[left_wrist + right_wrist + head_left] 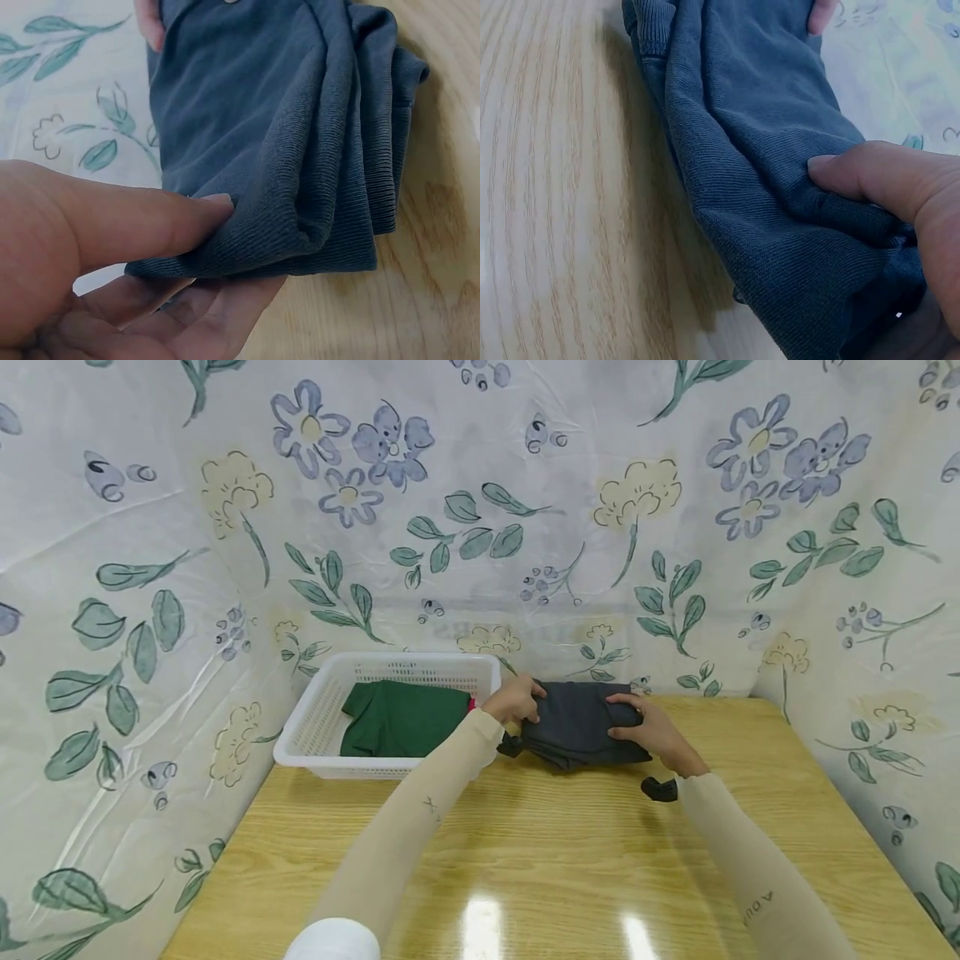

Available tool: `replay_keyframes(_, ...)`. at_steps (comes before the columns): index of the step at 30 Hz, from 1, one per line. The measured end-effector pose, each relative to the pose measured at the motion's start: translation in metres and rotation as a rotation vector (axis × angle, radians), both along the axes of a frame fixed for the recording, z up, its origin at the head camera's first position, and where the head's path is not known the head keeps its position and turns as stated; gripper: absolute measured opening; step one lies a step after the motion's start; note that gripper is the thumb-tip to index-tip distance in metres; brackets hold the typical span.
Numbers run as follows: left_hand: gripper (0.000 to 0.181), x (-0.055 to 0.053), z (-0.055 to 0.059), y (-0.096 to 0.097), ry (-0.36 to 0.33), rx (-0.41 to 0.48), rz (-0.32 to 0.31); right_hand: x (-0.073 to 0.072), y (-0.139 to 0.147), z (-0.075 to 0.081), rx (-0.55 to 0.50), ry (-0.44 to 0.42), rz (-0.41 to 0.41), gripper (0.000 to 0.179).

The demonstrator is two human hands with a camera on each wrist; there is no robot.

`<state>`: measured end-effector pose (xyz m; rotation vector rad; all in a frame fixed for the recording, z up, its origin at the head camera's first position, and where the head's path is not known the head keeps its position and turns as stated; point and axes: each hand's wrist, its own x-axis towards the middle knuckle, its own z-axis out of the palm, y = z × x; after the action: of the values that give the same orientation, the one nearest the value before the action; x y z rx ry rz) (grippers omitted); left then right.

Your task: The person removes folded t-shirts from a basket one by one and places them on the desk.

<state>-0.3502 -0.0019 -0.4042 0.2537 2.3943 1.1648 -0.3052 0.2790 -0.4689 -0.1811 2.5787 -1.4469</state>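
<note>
A folded dark blue-grey garment (576, 720) of ribbed cloth lies in several layers at the back of the wooden table, right beside the basket. My left hand (517, 700) pinches its left end, thumb on top and fingers underneath, as the left wrist view shows. On the opposite end, my right hand (651, 727) grips the cloth with its thumb (855, 169) pressed over the upper folds. The fingers under that end are mostly hidden. What kind of garment it is cannot be made out.
A white plastic basket (375, 763) with perforated walls stands at the back left, holding a folded green garment (405, 720) and a small red piece (472, 703). Flower-printed cloth (465, 560) hangs behind and along the sides of the table (555, 852).
</note>
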Motion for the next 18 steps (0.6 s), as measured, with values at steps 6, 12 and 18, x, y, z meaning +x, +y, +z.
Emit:
replay_keyframes(6, 0.057, -0.008, -0.005, 0.005, -0.006, -0.115, -0.012, -0.002, -0.002, -0.003, 0.015, -0.012, 0.016, 0.064)
replay_keyframes(12, 0.054, -0.004, -0.005, 0.009, 0.038, -0.199, -0.026, -0.004, -0.003, -0.006, 0.016, -0.037, 0.001, 0.064)
replay_keyframes(18, 0.053, -0.002, -0.012, 0.010, 0.116, -0.234, -0.073, -0.003, -0.002, -0.008, 0.018, -0.054, -0.008, 0.065)
